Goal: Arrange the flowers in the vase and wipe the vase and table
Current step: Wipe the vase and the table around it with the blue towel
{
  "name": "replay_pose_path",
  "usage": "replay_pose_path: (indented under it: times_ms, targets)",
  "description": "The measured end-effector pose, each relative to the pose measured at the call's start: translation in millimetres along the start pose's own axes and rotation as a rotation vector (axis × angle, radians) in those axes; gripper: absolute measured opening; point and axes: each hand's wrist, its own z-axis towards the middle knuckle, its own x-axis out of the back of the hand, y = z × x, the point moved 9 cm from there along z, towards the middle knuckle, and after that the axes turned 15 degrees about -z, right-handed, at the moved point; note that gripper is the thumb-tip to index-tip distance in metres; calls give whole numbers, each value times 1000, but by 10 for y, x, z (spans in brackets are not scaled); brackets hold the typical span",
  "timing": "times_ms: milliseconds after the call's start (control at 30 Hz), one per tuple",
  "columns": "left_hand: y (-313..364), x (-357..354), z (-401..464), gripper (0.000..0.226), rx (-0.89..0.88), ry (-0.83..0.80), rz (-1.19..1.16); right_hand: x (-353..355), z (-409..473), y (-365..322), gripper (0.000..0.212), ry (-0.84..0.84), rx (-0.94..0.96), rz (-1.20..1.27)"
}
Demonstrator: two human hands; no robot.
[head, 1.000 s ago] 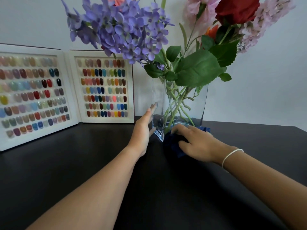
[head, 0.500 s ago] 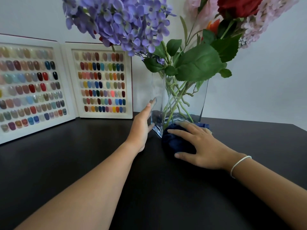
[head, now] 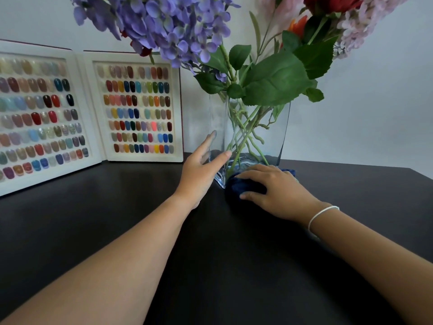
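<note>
Clear glass vase (head: 218,123) on dark table (head: 210,266), holding the green stems of purple, pink and red flowers (head: 173,26). Left grip (head: 199,170) open, straight fingers touching the vase's left face. Right grip (head: 276,191) palm-down, fingers nearly straight, pressing bunched blue cloth (head: 243,187) onto the table against the vase base. Nail-colour swatch boards (head: 138,111) stand left of the left grip.

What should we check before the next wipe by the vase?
1. Left hand steadying the vase: ok, fingers touch its side.
2. Vase upright on the table: ok.
3. Right hand on the blue cloth: ok, at the vase's base.
4. Flower stems inside the vase: ok.
5. Glass clean: cannot tell.
6. Nail colour boards clear of both hands: ok.
</note>
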Motion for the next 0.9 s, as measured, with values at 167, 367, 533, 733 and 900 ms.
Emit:
replay_pose_path:
  times_ms: [167,367,533,733,900]
  targets:
    - [33,28,20,62,-98,17,150,-13,9,143,44,1,-67,35]
    - [4,36,39,61,-82,22,156,-28,-21,514,42,4,-186,66]
    - [2,42,44,60,-69,23,142,-40,-40,724,39,15,-239,67]
    - [-23,51,49,59,-43,22,93,-78,-82,882,42,-11,-279,11]
    - [-38,56,46,59,-20,27,66,-117,-129,1002,46,-76,-332,39]
